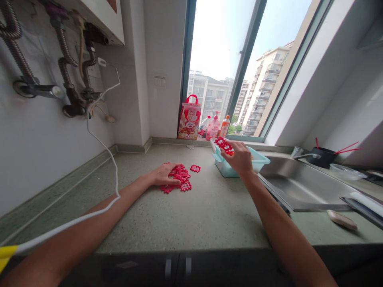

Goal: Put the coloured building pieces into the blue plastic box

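Observation:
My right hand (241,157) is closed on red plastic pieces with notched edges and cut-out middles (224,146). It holds them above the left end of a light turquoise plastic box (227,169). What lies in the box is mostly hidden by the hand, apart from a bit of orange. My left hand (163,174) rests open at a pile of similar red pieces (181,175), thumb apart from the fingers, which partly cover the pile. One loose red piece (195,168) lies flat just right of the pile.
A steel sink (305,179) with a tap (299,153) is right of the box. A soap bar (342,220) lies near its front edge. Bottles (213,128) and a red-handled bag (189,121) stand on the windowsill. A white cable (116,175) hangs across my left forearm.

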Motion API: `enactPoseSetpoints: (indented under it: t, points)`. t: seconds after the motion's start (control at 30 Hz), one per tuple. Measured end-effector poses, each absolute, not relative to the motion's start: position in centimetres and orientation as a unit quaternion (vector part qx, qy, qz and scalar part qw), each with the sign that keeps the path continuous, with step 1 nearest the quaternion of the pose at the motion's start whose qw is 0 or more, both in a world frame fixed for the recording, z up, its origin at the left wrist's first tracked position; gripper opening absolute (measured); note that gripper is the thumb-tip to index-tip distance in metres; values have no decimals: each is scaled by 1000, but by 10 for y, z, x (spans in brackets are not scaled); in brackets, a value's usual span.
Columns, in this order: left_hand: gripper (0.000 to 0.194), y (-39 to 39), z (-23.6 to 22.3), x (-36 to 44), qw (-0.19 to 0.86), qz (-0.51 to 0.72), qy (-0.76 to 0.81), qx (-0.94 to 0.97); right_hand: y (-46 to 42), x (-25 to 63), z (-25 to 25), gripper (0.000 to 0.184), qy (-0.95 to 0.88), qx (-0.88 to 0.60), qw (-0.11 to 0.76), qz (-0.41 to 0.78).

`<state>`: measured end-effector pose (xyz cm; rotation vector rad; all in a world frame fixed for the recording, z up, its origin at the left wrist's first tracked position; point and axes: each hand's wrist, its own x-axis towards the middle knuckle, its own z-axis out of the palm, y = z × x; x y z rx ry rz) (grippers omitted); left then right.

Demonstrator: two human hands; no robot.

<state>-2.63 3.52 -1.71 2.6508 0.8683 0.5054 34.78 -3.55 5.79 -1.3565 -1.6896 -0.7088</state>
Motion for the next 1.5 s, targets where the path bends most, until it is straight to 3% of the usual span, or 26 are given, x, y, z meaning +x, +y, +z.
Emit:
enactPoseSetpoints:
  t: [0.23,0.5,0.6,0.73,0.87,0.97,1.07,1.23,1.37,1.5]
  points:
    - [94,33,-15,-26,156,173,304,924,-34,387,61,45,-594,-641,374,-311]
    - [95,34,-15,-26,153,159,312,924,-37,396,62,42,-547,-795,211,-153]
    - [96,35,-16,-26,153,163,314,923,-38,391,64,38,-571,-743,258,-234]
    - [96,34,-15,-26,154,170,314,921,-37,355,59,27,-674,-569,363,-300]
    - [94,33,-14,-25,153,176,302,924,-32,301,27,30,-812,-436,334,-195]
    - [93,33,-14,-26,154,181,292,927,-20,278,-8,47,-843,-467,242,-112]
    - [92,33,-14,-26,154,178,293,927,-6,279,-31,40,-847,-495,191,-37]
    - [75,32,-13,-26,144,176,313,922,4,290,-31,22,-834,-498,239,9]
    - [54,32,-12,-26,135,170,268,938,0,281,-27,26,-831,-461,311,16]
    - [50,34,-12,-26,123,171,227,951,-2,267,-33,28,-853,-401,328,56]
